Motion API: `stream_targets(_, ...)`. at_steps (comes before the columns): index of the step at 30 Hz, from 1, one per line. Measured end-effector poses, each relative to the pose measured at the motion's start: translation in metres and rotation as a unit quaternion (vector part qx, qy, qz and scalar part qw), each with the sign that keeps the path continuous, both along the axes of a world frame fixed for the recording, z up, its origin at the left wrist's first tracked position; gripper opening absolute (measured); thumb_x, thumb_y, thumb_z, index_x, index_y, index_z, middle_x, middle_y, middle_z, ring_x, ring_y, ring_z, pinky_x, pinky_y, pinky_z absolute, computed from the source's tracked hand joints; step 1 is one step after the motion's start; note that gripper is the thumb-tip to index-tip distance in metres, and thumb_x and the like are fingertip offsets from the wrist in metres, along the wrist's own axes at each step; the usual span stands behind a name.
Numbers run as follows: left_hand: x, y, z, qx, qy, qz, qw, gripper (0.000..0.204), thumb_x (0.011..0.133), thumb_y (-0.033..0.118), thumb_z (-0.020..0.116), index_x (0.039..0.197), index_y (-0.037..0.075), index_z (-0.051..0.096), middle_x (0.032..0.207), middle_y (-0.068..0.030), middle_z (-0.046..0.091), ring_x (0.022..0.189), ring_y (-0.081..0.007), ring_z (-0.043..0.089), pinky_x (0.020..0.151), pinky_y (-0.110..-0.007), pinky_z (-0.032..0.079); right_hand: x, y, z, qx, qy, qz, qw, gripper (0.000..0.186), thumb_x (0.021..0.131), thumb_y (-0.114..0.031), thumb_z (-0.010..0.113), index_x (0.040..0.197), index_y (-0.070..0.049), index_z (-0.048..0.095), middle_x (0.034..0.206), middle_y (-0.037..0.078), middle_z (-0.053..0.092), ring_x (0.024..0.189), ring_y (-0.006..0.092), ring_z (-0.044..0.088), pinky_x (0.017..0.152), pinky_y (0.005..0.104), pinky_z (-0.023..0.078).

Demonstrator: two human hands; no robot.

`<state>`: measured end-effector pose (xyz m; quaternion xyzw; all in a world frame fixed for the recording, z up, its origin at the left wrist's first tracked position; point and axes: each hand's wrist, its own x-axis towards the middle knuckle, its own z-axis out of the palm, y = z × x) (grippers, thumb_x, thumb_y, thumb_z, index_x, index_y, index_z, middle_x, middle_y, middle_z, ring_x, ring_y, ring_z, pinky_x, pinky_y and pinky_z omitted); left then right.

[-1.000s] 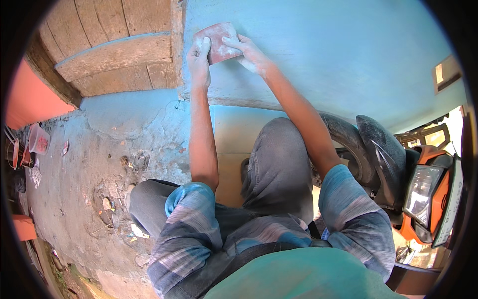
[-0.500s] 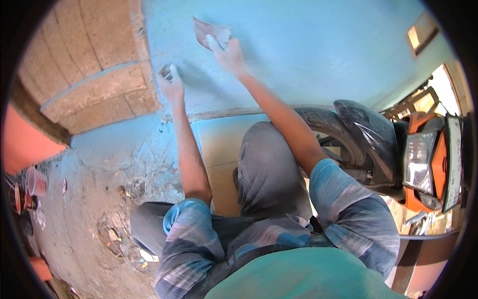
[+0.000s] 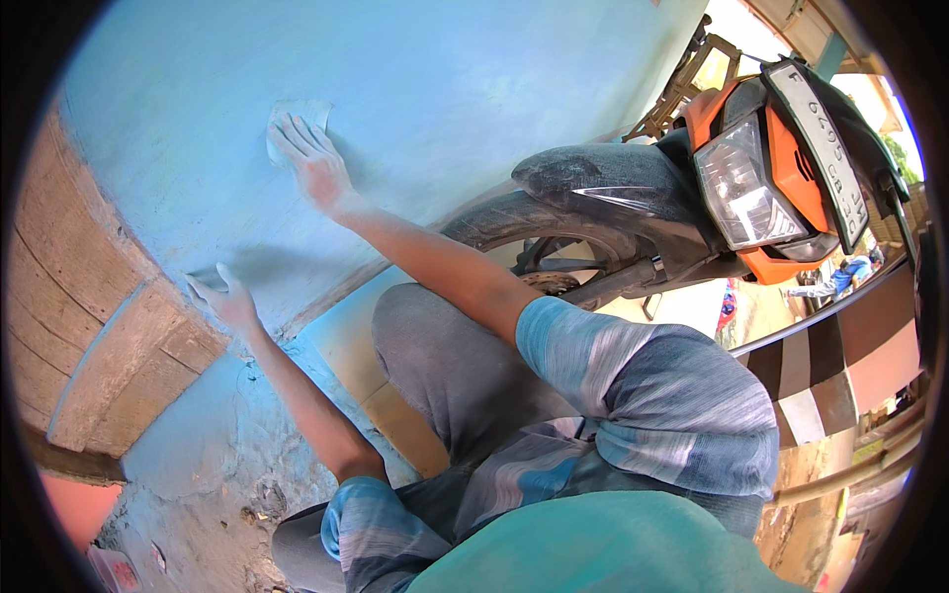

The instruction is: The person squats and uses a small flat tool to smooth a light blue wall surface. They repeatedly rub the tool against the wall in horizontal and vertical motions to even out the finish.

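Right hand [image 3: 321,181] flat, unclenched, over pale sheet [image 3: 313,110] (partly hidden, perhaps sandpaper); left hand [image 3: 234,303] splayed

Lettering seen in one place: license plate [image 3: 816,148], on nose of orange-and-black motorcycle [image 3: 692,188], right side of view. Plate whitish, long, narrow; tilted steeply from where I look, upper end leaning left. Dark characters in spaced groups, letters mixed with digits, running down plate's length. Plate sits just beside headlight [image 3: 746,183]. Front fender [image 3: 593,178]: pale pointed streak, graphic only.
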<state>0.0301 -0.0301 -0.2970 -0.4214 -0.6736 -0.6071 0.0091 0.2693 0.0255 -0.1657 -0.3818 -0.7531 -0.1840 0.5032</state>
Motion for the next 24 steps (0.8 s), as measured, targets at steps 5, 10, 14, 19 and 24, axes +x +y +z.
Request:
stream_targets(5, 0.002, -0.004, 0.0, -0.019, 0.005, 0.002, 1.0, 0.083, 0.107, 0.042, 0.063, 0.171, 0.007, 0.025, 0.172, -0.023, 0.026, 0.154, -0.0408, 0.039, 0.119, -0.05, 0.045, -0.002, -0.007, -0.007, -0.024, -0.003, 0.02, 1.0, 0.074, 0.094, 0.002, 0.061, 0.165, -0.014, 0.044, 0.17, 0.015, 0.042, 0.156, 0.0362, 0.041, 0.128, 0.0507, 0.033)
stream_targets(10, 0.004, 0.0, 0.001, -0.01, 0.001, -0.004, 1.0, 0.084, 0.107, 0.042, 0.063, 0.171, 0.005, 0.024, 0.173, -0.0254, 0.025, 0.156, -0.043, 0.036, 0.122, -0.05, 0.042, -0.006, -0.003, -0.008, -0.016, 0.009, 0.015, 1.0, 0.071, 0.094, 0.002, 0.061, 0.162, -0.01, 0.046, 0.169, 0.016, 0.044, 0.155, 0.0363, 0.041, 0.128, 0.0503, 0.032)
stream_targets(14, 0.006, 0.003, -0.003, 0.004, 0.016, 0.001, 1.0, 0.087, 0.107, 0.043, 0.064, 0.171, 0.004, 0.022, 0.174, -0.0273, 0.023, 0.158, -0.0439, 0.033, 0.123, -0.05, 0.039, -0.008, -0.002, -0.01, -0.016, 0.01, 0.017, 1.0, 0.072, 0.094, 0.002, 0.062, 0.163, -0.01, 0.045, 0.169, 0.016, 0.042, 0.155, 0.0369, 0.04, 0.129, 0.0507, 0.031)
stream_targets(19, 0.012, 0.0, 0.0, -0.001, -0.013, -0.018, 1.0, 0.089, 0.106, 0.043, 0.065, 0.172, 0.004, 0.019, 0.173, -0.0287, 0.022, 0.159, -0.0438, 0.031, 0.123, -0.052, 0.039, -0.009, 0.0, -0.012, -0.033, 0.019, 0.023, 0.999, 0.076, 0.093, 0.002, 0.064, 0.165, -0.011, 0.043, 0.171, 0.017, 0.039, 0.157, 0.0384, 0.037, 0.13, 0.051, 0.029)
stream_targets(24, 0.012, 0.002, -0.001, 0.0, 0.004, -0.006, 1.0, 0.091, 0.106, 0.043, 0.066, 0.172, 0.005, 0.017, 0.173, -0.0298, 0.022, 0.158, -0.0453, 0.032, 0.122, -0.053, 0.04, -0.012, 0.002, -0.012, -0.039, 0.019, 0.028, 0.999, 0.078, 0.093, 0.002, 0.064, 0.166, -0.011, 0.041, 0.172, 0.018, 0.038, 0.159, 0.0391, 0.035, 0.131, 0.0517, 0.027)
